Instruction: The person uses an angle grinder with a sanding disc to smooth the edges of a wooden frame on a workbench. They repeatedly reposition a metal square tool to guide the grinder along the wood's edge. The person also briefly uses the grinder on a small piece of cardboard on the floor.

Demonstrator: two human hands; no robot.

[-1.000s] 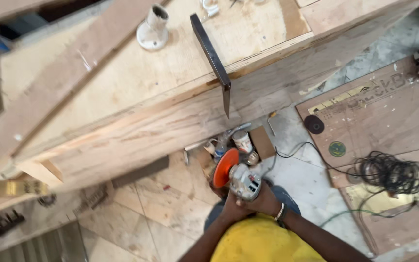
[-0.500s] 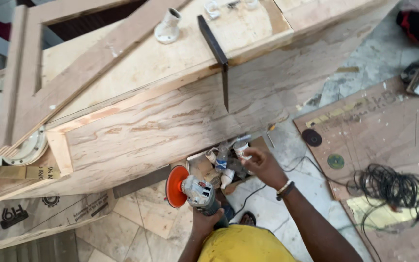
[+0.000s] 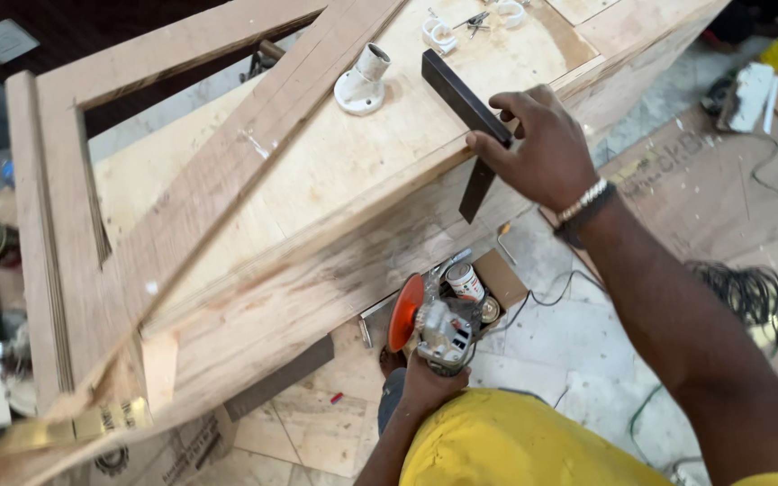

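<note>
Grinder [image 3: 438, 328] with orange disc, gripped low beside the worktop [image 3: 317, 171] in my left hand [image 3: 425, 387]; right hand [image 3: 538, 144] fingers closed on the black square [image 3: 465, 108]. I judge the disc could nick the panel.

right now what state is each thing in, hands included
right hand: gripping the black square
black square: on the bench top, one leg hanging over the edge
left hand: holding the grinder
grinder: held low beside the bench, orange disc upright
lamp holder: standing on the bench
box: open, on the floor
</note>
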